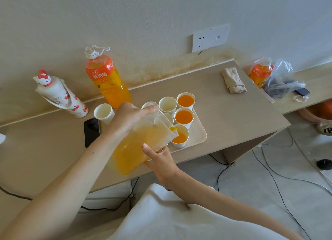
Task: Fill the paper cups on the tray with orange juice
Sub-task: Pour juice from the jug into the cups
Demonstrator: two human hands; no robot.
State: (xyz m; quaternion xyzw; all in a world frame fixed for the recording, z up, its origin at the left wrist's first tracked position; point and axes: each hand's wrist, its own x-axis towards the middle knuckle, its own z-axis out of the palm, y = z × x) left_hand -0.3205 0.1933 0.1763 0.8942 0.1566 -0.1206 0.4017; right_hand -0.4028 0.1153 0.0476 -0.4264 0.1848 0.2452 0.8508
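1. Clear jug (140, 143) of orange juice, centre of the frame, tipped spout-down to the right. Juice runs into the nearest cup (179, 139), which is part full.
2. Left hand (130, 118) grips the jug's upper side, fingers (149, 109) wrapped on it with the index laid along the rim. Looks like it steers the tilt.
3. Right hand (159, 159) cradles the jug's low side, thumb up on the wall and the other fingers tucked under, mostly hidden. Probably carries the weight, since the jug is well filled.
4. Tray (200, 134) sits on the bench (233, 117), right of centre. Its right-hand row has the middle cup (183, 116) and far cup (186, 100), both full.
5. Empty cup (167, 104) stands left of the far one. The other cups in that row are partly behind the jug and hand, so I can't tell their level.
6. Spare cup (104, 113) is off the tray, left of centre, with the juice bottle (106, 78) behind it.
7. Judgement: roughly half done. Spout kept low over the rim, likely to avoid splashing.
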